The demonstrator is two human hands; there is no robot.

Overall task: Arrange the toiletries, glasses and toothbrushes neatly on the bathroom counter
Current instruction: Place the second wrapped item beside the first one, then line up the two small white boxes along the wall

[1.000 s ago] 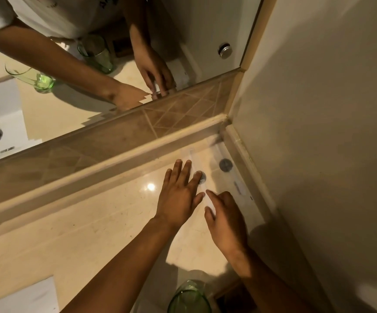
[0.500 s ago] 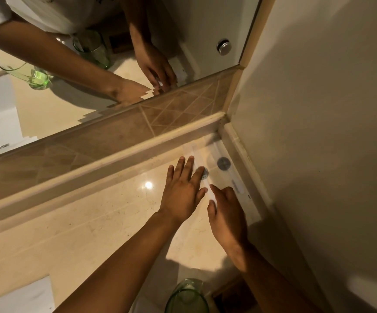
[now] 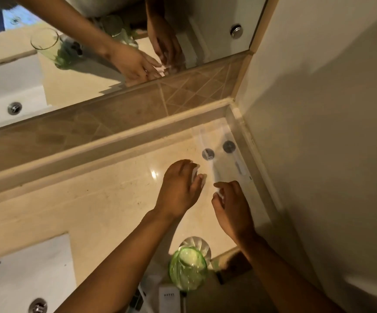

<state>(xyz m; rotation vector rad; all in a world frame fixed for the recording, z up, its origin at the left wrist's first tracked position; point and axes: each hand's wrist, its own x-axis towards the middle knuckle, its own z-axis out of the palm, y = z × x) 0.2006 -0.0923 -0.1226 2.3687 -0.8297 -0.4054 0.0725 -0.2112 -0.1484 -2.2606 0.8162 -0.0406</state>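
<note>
Two clear toothbrush packets (image 3: 219,159) with round grey seals lie side by side in the counter's far right corner. My left hand (image 3: 179,190) hovers just left of their near ends, its fingers curled over a small white piece (image 3: 196,175). My right hand (image 3: 233,206) is beside it, fingers bent, with a bit of white at the fingertips; I cannot tell whether it grips anything. A green glass (image 3: 188,267) stands near the front edge between my forearms. A white box (image 3: 169,299) lies just in front of the glass.
The beige counter (image 3: 92,211) ends at a raised ledge (image 3: 106,143) under the mirror (image 3: 92,64) and at the wall (image 3: 318,132) on the right. A white basin (image 3: 20,274) with a metal drain (image 3: 38,306) sits at the near left.
Both hands have pulled back from the packets and curled their fingers; before, they lay flat with fingers spread on them. The view has shifted, so more of the green glass shows.
</note>
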